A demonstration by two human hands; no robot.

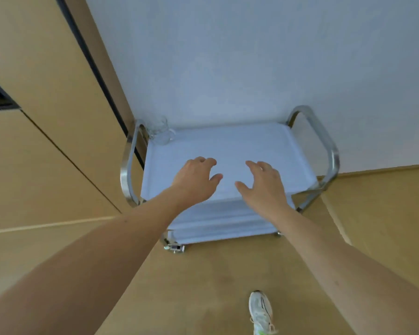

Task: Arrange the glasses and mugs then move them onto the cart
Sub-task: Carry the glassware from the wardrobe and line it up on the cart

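A white cart (227, 151) with curved metal handles at both ends stood against a pale wall (251, 56), its top tray facing the camera and a lower shelf showing beneath it. In the far left corner of the top tray sat one clear glass mug (160, 131), upright as far as could be told, its handle turned toward the right and its body just beside the left metal handle (128, 165). No other glasses or mugs were in view.

Both bare arms reached forward over the near half of the tray. The left hand (196, 181) hovered with its fingers loosely curled and its thumb pointed toward the middle; its grip was slack and held nothing. The right hand (264, 184) mirrored it close by, fingers relaxed and slightly spread, its grip likewise wide and empty. The two hands were near each other but apart, and both were well apart from the mug. Whether the fingertips touched the tray surface could not be told.

Tan wooden panels (46, 93) ran along the left side, and the floor (203, 286) was a similar tan. A white sneaker (261, 310) showed at the bottom edge
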